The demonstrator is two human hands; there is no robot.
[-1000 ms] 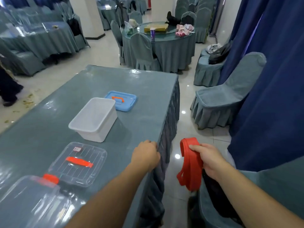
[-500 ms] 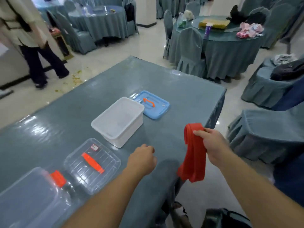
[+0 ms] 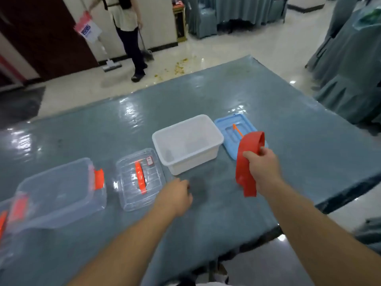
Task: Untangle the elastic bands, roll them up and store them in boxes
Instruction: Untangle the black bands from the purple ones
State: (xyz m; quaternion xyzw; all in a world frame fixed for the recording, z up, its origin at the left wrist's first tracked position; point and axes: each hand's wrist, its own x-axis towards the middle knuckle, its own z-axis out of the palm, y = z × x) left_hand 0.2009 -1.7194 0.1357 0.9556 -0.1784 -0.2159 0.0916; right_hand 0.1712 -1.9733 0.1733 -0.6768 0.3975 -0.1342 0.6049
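Observation:
My right hand (image 3: pixel 260 166) grips a red elastic band (image 3: pixel 245 162), folded into a hanging loop above the table, just right of the white open box (image 3: pixel 187 143). The band's lower end dangles near the tabletop. My left hand (image 3: pixel 175 196) hovers over the table in front of the white box with its fingers curled and nothing in it. A blue lid (image 3: pixel 237 133) with an orange handle lies right of the white box, partly behind the band. A clear box (image 3: pixel 59 190) with orange clips and its clear lid (image 3: pixel 140 179) sit at the left.
The grey-blue table (image 3: pixel 288 124) has a glossy cover; its right edge drops off near my right forearm. A person (image 3: pixel 127 34) sweeps the floor beyond the far edge. Covered chairs (image 3: pixel 348 79) stand at the right.
My view has swung left. My right hand brought the red band from beside the table edge to over the tabletop near the blue lid. My left hand left the table edge and moved inward.

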